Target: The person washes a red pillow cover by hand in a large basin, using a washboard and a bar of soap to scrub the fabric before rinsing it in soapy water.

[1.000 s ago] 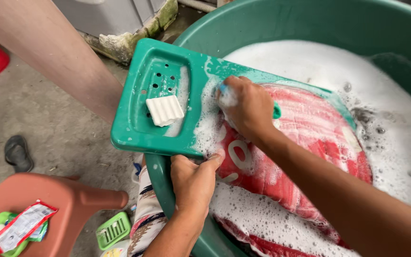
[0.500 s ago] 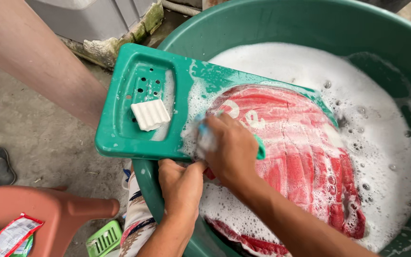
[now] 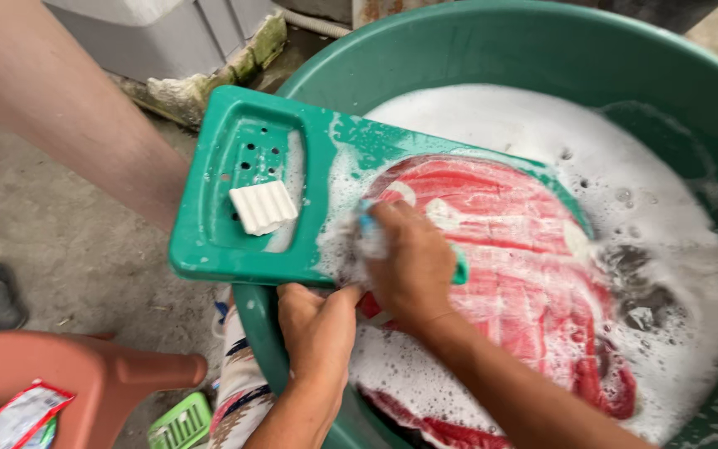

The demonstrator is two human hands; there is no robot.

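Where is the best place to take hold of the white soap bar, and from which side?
Pinch the white soap bar across its two long ridged sides, coming from above. It lies flat and free in the green washboard's recessed tray, whose raised walls probably block a sideways approach.

My round plastic tub [image 3: 492, 50] is dark green, my plastic washboard [image 3: 209, 233] lighter green; the wet cloth [image 3: 525, 266] is red with white marks, the ridged soap bar [image 3: 263, 207] white.

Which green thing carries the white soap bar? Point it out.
The green washboard: the soap bar lies in its holed tray, and it slants over the rim of the big green tub. The small green basket on the floor holds no soap.
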